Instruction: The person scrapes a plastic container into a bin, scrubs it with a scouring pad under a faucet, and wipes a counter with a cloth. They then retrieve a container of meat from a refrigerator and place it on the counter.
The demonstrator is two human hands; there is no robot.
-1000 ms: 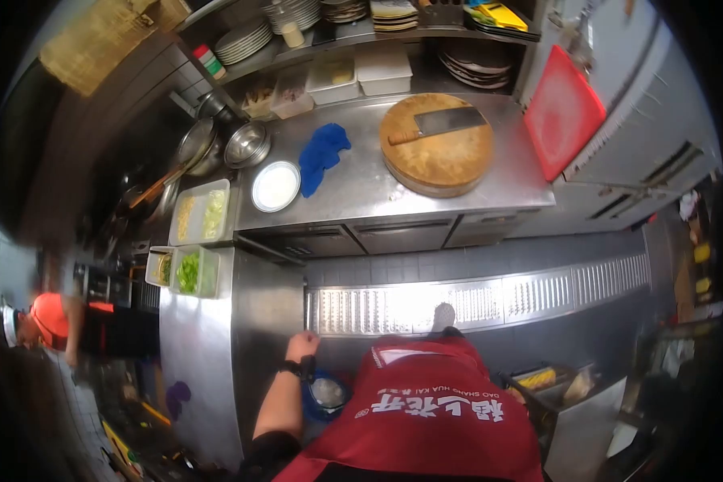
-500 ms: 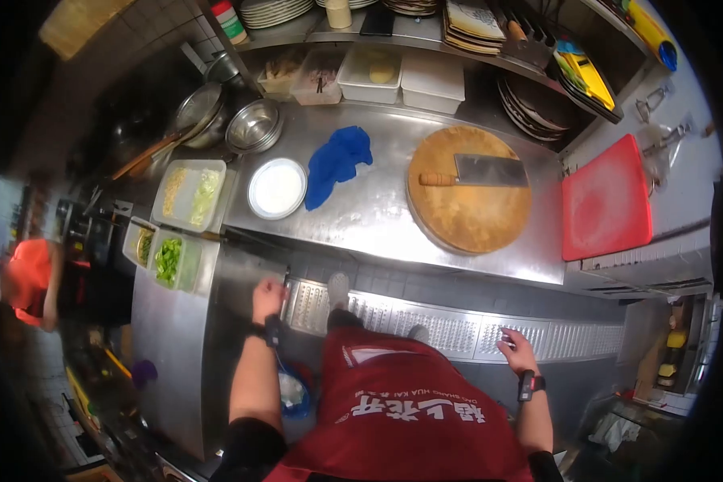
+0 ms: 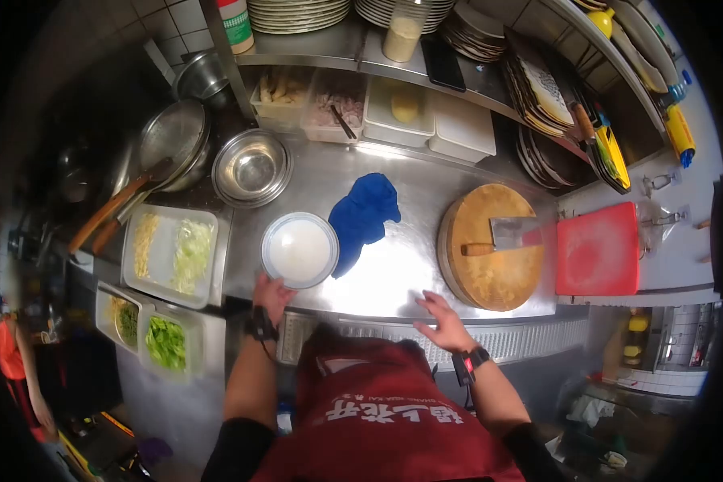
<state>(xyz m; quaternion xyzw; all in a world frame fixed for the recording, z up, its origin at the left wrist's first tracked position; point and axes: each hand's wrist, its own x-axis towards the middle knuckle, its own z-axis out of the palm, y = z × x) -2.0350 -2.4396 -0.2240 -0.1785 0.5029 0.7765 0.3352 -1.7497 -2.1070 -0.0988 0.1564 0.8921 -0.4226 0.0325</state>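
Observation:
A white bowl with a blue-lined rim [image 3: 300, 251] stands on the steel counter, with something white inside. My left hand [image 3: 272, 297] is at the bowl's near-left edge, its fingertips close to or touching the rim; its fingers look slightly apart. A crumpled blue cloth [image 3: 365, 215] lies against the bowl's right side. My right hand [image 3: 444, 322] is over the counter's front edge, fingers spread and holding nothing. To its right is a round wooden chopping board [image 3: 490, 281], where a cleaver [image 3: 512, 232] lies flat.
Stacked metal bowls [image 3: 252, 169] and a tray of chopped vegetables [image 3: 173, 283] are left of the bowl. Food containers [image 3: 398, 120] line the back under a plate shelf [image 3: 305, 50]. A red board [image 3: 598, 251] leans at right. Another person [image 3: 10, 353] is far left.
I have come closer to the counter. My left hand has risen from below the counter edge to the bowl, and my right hand has moved forward and left, its fingers spreading.

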